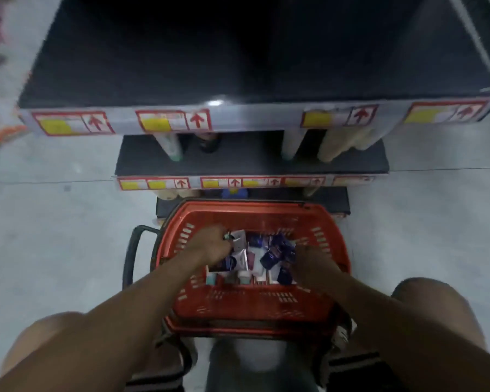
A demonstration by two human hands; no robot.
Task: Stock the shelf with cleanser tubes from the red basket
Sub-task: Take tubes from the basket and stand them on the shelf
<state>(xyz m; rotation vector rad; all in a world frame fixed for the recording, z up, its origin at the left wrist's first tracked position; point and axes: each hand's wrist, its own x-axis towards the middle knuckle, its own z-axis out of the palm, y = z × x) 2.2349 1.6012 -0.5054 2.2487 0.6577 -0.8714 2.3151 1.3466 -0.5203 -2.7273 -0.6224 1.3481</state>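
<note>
A red basket [249,216] stands on the floor in front of me, below the dark shelf [181,66]. Inside lie several cleanser tubes [272,254], some dark blue, some white and pink. Both my hands reach down into the basket. My left hand [210,244] is at the basket's left side, its fingers curled around a small tube [232,237] near the top of the pile. My right hand [309,258] is at the right side, fingers down among the dark blue tubes; its grip is hidden by blur.
The top shelf board is bare and dark, with red and yellow price labels [173,120] along its front. A lower shelf [252,162] holds upright tubes and bottles. The basket's black handle [133,250] hangs to the left. Grey floor lies on both sides.
</note>
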